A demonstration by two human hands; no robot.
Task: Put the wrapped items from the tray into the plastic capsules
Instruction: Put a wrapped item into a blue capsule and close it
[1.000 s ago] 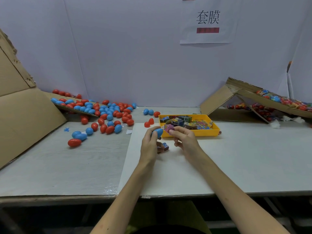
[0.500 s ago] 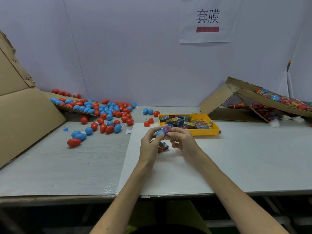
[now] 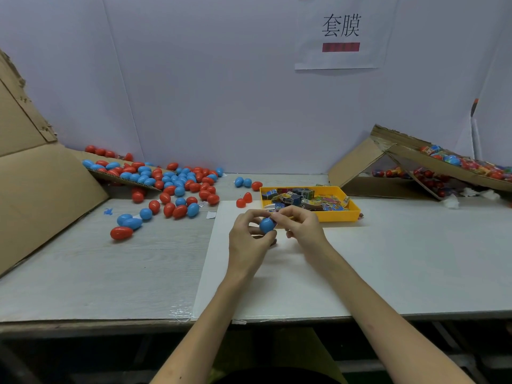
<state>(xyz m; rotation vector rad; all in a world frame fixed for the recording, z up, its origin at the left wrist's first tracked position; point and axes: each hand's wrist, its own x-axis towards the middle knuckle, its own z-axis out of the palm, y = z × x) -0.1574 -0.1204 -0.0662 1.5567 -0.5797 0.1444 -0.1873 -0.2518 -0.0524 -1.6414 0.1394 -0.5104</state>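
Looks like a hand-packing station in a small workshop. Boxed in by plain white partitions (image 3: pixel 221 92) with a printed paper sign (image 3: pixel 340 31); heaped far left with loose red and blue capsules (image 3: pixel 171 181) spilling off torn cardboard (image 3: pixel 55 176), stocked mid-bench with a yellow tray (image 3: pixel 339 216) of wrapped items (image 3: pixel 304 199).

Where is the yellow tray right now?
Head view, right of centre: the yellow tray sits just beyond the right hand, with the cardboard box to its right.
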